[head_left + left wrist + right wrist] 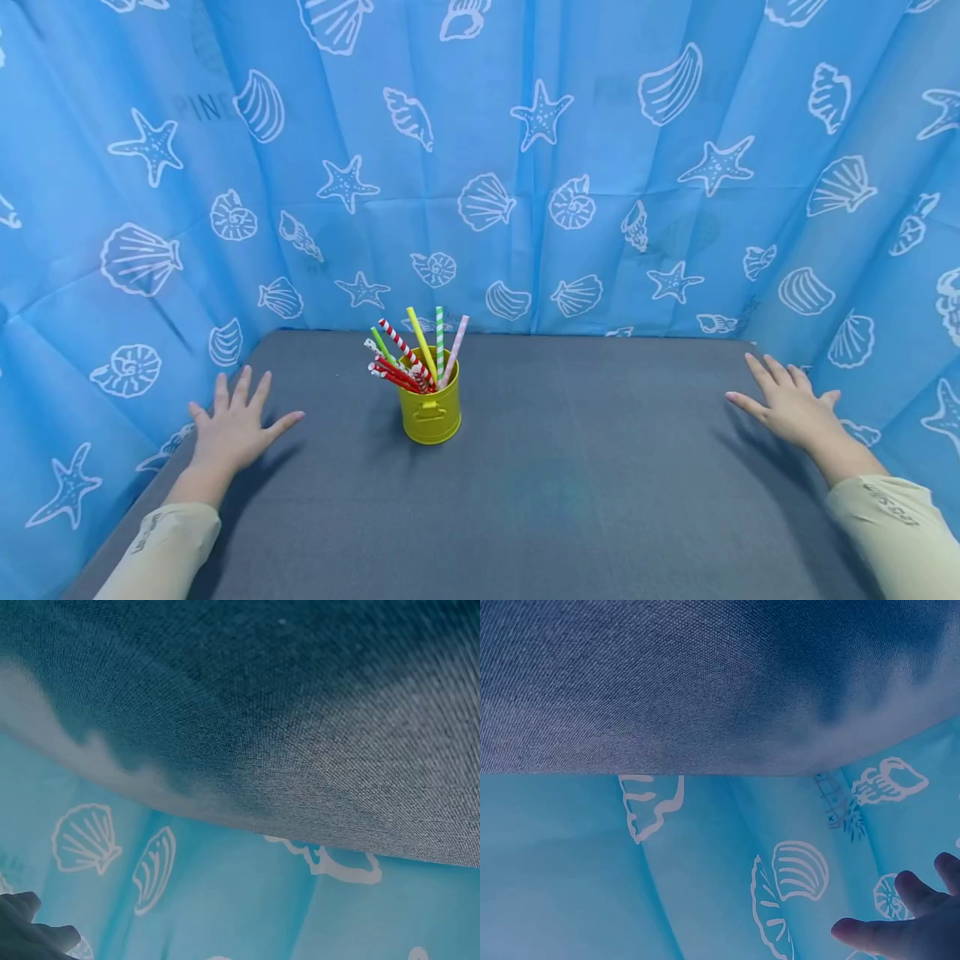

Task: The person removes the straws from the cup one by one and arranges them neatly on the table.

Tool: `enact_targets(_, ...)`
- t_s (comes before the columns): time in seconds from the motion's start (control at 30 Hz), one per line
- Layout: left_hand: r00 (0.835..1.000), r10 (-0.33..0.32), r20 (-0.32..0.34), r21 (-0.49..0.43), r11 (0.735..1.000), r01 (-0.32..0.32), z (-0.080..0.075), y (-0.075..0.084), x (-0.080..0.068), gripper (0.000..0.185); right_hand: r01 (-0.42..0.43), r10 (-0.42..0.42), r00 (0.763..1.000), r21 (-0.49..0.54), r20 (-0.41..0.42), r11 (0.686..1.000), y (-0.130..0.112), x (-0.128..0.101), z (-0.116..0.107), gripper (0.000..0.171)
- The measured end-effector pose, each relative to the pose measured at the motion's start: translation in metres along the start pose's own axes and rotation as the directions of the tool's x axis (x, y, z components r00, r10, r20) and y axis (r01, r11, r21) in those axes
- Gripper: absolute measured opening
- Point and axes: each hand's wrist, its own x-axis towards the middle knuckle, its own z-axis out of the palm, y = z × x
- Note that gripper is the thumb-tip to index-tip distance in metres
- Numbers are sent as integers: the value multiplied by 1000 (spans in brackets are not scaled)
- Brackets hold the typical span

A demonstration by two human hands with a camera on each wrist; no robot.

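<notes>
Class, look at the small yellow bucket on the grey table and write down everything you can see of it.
The yellow bucket is a small, round pail with a glossy, metal-looking wall and a little handle tab on its front. It stands upright on the grey cloth-covered table, left of centre, towards the back. It holds a loose bunch of striped and plain straws in red, green, yellow and pink that lean out over its rim. Neither hand touches it.
</notes>
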Motion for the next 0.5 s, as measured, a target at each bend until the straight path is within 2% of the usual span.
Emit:
enact_targets(0.27, 1000, 2, 10, 0, 1000, -2, 0, 5, -3, 99, 20, -19, 1000, 15, -7, 1000, -7, 1, 0, 88)
enact_targets(0.4, 1000, 19, 14, -47, 999, -18, 0, 11, -6, 100, 33, -32, 999, 28, -27, 999, -14, 1, 0, 87)
enact_targets(0.5, 998, 52, 30, -110, 993, -48, -1, 21, -7, 102, 46, -43, 998, 49, -50, 998, -22, 1, 0, 86)
